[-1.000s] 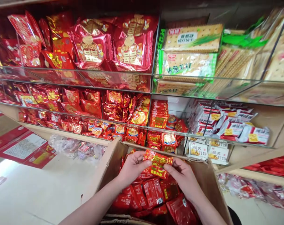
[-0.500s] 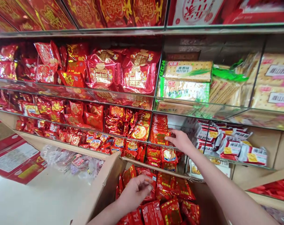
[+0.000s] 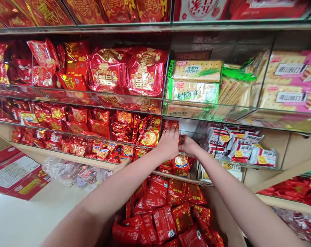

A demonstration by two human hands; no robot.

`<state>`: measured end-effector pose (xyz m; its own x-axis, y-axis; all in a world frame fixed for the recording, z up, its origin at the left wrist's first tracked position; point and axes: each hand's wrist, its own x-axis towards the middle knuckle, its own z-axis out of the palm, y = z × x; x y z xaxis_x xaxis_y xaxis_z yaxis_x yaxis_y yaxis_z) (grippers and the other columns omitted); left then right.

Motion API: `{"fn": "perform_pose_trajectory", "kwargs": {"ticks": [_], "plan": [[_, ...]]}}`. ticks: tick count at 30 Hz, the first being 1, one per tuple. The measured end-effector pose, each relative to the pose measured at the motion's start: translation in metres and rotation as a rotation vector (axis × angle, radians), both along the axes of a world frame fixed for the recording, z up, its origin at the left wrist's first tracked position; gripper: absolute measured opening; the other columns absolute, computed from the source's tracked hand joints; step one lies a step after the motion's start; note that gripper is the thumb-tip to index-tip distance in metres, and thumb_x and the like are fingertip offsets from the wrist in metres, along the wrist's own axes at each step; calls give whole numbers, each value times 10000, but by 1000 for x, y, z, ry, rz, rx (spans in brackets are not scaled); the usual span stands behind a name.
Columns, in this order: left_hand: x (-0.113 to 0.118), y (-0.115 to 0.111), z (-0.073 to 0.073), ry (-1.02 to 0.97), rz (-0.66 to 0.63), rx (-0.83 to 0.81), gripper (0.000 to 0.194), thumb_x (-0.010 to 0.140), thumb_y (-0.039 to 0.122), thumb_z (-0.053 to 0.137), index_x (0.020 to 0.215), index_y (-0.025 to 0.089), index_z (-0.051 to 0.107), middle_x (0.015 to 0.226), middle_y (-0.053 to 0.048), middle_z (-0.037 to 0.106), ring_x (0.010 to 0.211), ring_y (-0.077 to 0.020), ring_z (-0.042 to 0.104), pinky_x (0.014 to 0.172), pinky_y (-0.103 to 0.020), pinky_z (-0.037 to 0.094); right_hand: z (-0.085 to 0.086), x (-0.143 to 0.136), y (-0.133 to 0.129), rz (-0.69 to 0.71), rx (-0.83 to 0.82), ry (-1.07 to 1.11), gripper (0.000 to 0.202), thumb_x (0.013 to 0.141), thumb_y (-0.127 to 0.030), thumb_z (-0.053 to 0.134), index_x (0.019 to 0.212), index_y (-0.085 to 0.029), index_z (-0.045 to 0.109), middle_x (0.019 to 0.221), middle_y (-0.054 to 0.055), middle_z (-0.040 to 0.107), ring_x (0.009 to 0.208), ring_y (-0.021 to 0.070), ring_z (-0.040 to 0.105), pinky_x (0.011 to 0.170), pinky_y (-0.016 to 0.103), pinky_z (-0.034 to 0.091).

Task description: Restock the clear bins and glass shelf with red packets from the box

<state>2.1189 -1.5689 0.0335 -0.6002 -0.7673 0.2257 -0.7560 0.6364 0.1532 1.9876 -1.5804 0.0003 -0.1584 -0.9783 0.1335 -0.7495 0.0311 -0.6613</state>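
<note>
Both of my hands are at a narrow compartment of the glass-fronted shelf. My left hand lies over the front of a stack of red packets, its fingers pointing up and close together; what its palm holds is hidden. Just right of it, my right hand has bent fingers against the right side of the stack, its fingertips partly hidden. Below my forearms, an open cardboard box holds many red packets with gold print.
Green-edged cracker packs lie on the shelf above. White and red snack packets fill the compartment to the right. Glass dividers and shelf lips surround my hands. A plastic bag and red carton are at the lower left.
My left hand has moved up from above the box to the red stack. My right hand has stayed at the stack's right side. The view has shifted slightly.
</note>
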Motion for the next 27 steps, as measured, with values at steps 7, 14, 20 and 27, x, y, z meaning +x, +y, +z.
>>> {"fn": "perform_pose_trajectory", "kwargs": {"ticks": [7,14,20,27], "plan": [[-20,-21,-8,-125,174,155,655,759,330,393,1308,10,231,1392,-201,159,1276,-334,97,1026,-469,117,-4,-5,-5,61,-156,-100,307,553,-74,575,845,-168,599,758,21,670,707,195,592,653,281,469],[-15,-15,-9,-41,140,59,621,783,297,363,1309,5,210,1395,-201,159,1285,-313,74,1030,-485,109,4,4,77,-71,-475,-137,264,798,-190,374,1036,-162,486,1031,96,570,937,190,530,815,336,423],[32,35,-31,270,-542,-198,402,773,120,360,1159,167,461,1255,-94,446,1212,-200,313,1013,-423,252,-83,13,171,420,1,106,451,734,-301,542,1163,-182,474,1211,123,483,1128,254,418,930,406,355],[94,103,-93,369,-610,234,343,737,85,430,1029,211,561,1138,-79,543,1076,-174,465,929,-332,381,-112,11,183,353,72,70,168,663,-187,582,831,-182,592,1265,108,427,1203,263,315,962,398,294]]}}
